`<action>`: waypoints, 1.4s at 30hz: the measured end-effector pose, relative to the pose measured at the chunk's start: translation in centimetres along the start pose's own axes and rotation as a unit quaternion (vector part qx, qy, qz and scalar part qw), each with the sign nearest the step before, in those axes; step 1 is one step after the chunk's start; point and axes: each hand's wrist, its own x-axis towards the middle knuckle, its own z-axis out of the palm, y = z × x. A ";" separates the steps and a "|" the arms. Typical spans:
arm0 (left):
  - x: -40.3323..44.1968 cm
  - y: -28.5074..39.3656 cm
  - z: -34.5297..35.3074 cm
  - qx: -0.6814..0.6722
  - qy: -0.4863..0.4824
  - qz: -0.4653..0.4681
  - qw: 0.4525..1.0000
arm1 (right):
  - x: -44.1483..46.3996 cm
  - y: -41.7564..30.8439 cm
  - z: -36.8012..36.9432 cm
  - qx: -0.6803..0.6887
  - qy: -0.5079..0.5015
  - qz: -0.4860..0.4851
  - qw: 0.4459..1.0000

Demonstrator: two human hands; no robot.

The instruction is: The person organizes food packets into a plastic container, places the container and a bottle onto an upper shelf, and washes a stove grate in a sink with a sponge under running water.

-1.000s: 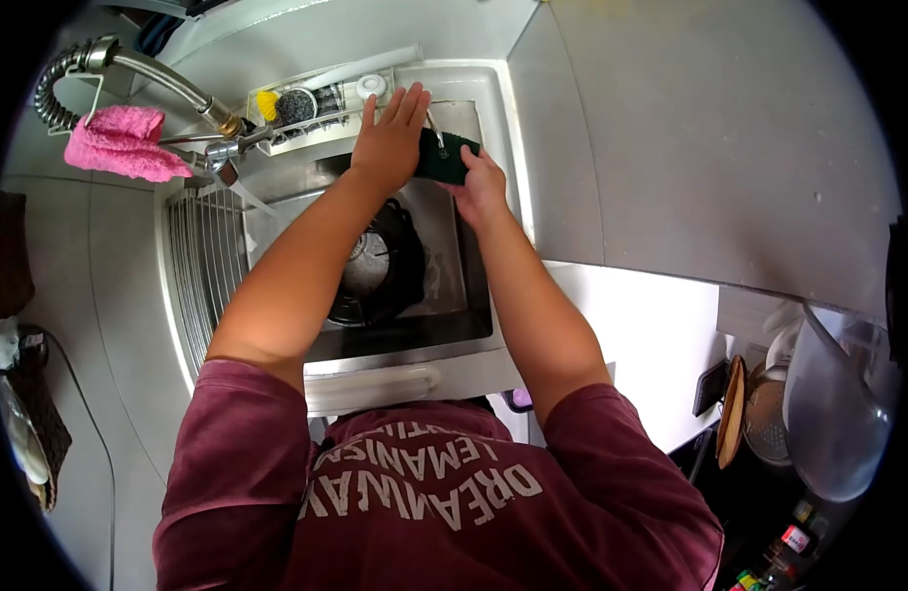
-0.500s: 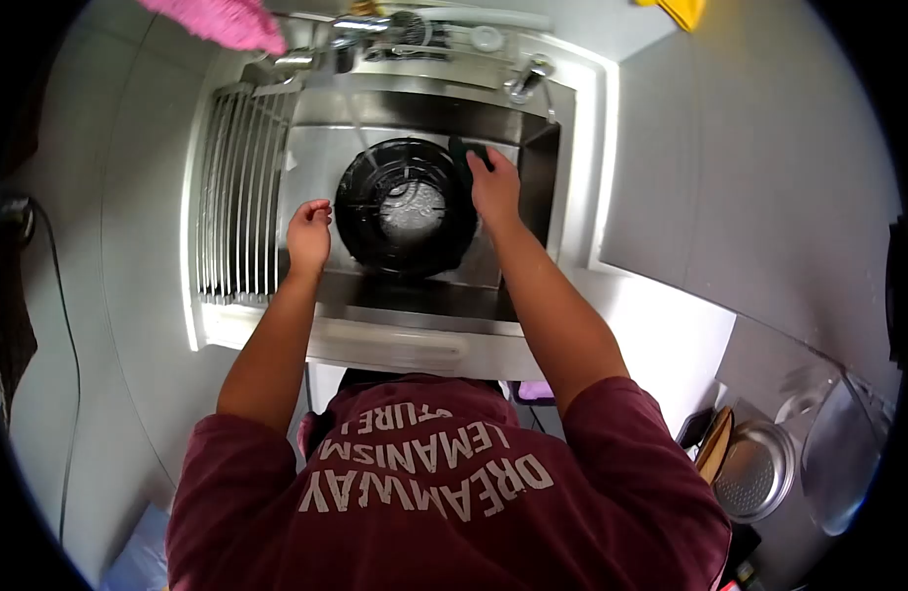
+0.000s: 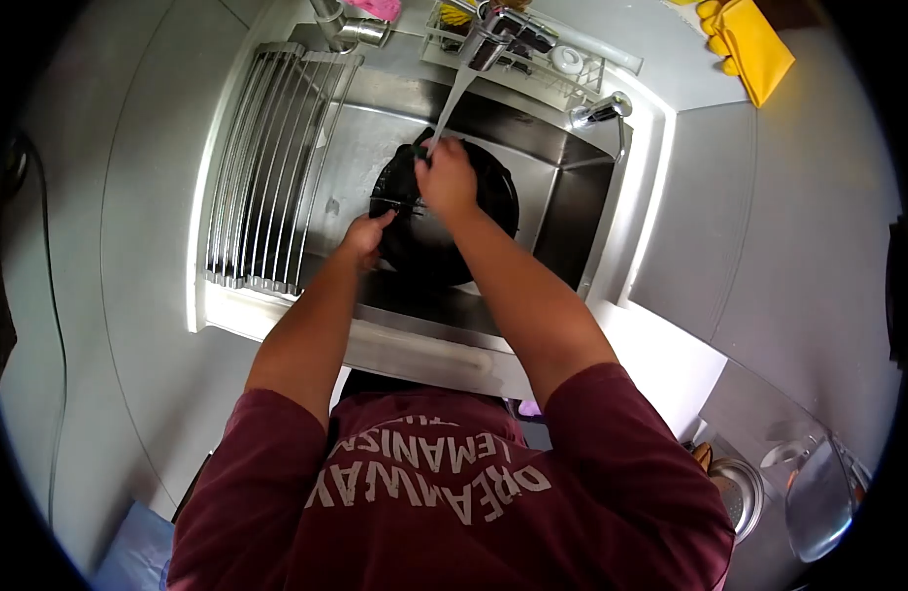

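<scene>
A round black pot (image 3: 495,202) stands in the steel sink (image 3: 360,138), its inside wet. My left hand (image 3: 367,239) holds the pot's near-left rim, thumb over the edge and fingers below. My right hand (image 3: 447,180) is over the far-left part of the pot, closed around a dark scouring pad (image 3: 421,151), which is partly hidden by the fingers. Water runs from the tap (image 3: 488,41) in a stream (image 3: 456,98) that falls onto the pad and fingertips. Much of the pot's inside is covered by my right hand and forearm.
A metal roll-up drying rack (image 3: 267,167) lies over the sink's left side. Behind the tap is a wire caddy (image 3: 562,84). A second small spout (image 3: 604,110) stands at the back right. Yellow rubber gloves (image 3: 749,44) hang farther right, and a perforated steel strainer (image 3: 738,497) is low at right.
My right hand has moved with the pad from the pot's right rim leftward to the water stream. My left hand, apart from the pot before, now grips its rim. The view has shifted.
</scene>
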 end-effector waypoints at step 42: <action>-13.9 5.9 8.7 -0.134 0.088 0.275 0.948 | -7.2 -7.5 -12.3 -0.107 -0.205 -0.297 0.926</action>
